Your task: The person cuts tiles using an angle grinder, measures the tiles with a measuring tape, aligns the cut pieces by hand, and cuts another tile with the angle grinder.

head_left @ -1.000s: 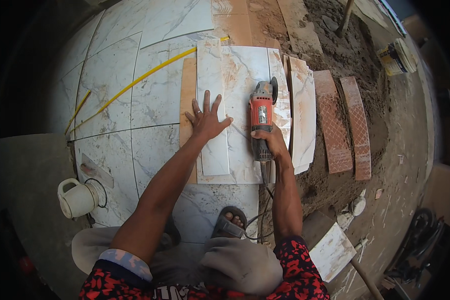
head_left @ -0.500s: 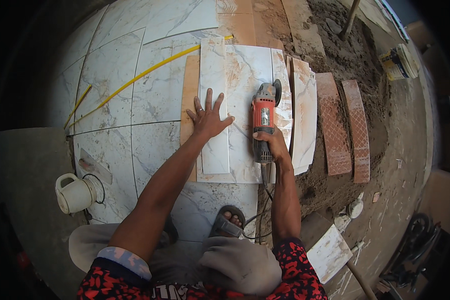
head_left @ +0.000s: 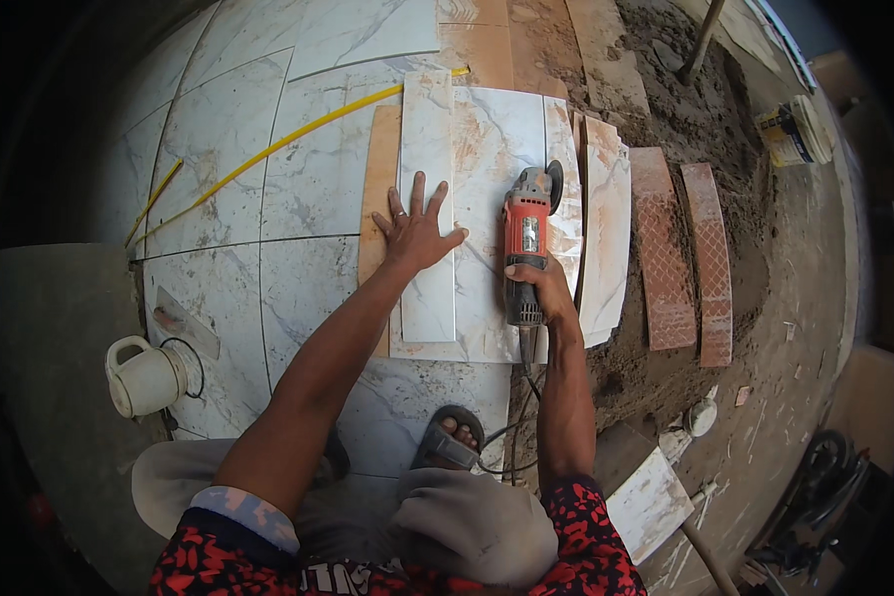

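Note:
My left hand lies flat with fingers spread on a narrow white tile strip. That strip rests on a larger marbled tile, and a tan strip shows along its left side. My right hand is wrapped round the body of a red and grey angle grinder. The grinder's dark disc stands at its far right side, by the right part of the large tile. I cannot tell whether the disc is spinning. A black cord leaves the grinder's near end.
Cut tile pieces stack right of the large tile, beside two reddish strips on loose soil. A yellow tape measure stretches across the floor tiles. A cream jug and a trowel are left; a bucket stands far right.
Both hands keep their places on the tile strip and the grinder. The view has shifted very slightly; nothing else has visibly moved.

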### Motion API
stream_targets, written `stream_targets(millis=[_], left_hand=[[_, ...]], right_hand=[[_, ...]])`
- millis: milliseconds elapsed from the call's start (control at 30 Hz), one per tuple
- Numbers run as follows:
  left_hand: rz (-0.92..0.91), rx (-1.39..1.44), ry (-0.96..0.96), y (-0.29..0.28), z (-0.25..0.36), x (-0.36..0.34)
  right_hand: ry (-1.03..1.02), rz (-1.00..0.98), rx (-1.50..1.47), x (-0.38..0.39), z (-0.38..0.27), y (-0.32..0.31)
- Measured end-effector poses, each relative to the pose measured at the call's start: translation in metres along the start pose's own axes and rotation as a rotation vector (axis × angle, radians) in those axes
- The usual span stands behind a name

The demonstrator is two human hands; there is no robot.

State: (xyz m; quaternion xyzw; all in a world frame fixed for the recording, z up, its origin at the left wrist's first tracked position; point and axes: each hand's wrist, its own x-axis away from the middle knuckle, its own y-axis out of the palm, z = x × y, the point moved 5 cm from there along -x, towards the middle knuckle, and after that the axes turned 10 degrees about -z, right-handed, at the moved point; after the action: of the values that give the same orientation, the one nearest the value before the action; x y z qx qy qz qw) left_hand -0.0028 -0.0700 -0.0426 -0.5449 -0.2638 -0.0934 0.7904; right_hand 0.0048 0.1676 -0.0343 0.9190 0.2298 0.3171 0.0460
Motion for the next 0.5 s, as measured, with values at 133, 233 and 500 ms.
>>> stream_targets(millis=[133, 233, 500], left_hand=[[-0.004, -0.006, -0.011, 0.001, -0.004, 0.001], [0.004, 0.01, -0.006, -0.001, -0.005, 0.003], [-0.005, -0.114, 0.038, -0.003, 0.014, 0.01]], right_hand=[[-0.033, -0.002, 0.032, 0.003, -0.002, 0.007], [-0.031, -0.013, 0.032, 0.008, -0.001, 0.009], [-0.03, 0.004, 0.018, 0.007, -0.001, 0.003]])
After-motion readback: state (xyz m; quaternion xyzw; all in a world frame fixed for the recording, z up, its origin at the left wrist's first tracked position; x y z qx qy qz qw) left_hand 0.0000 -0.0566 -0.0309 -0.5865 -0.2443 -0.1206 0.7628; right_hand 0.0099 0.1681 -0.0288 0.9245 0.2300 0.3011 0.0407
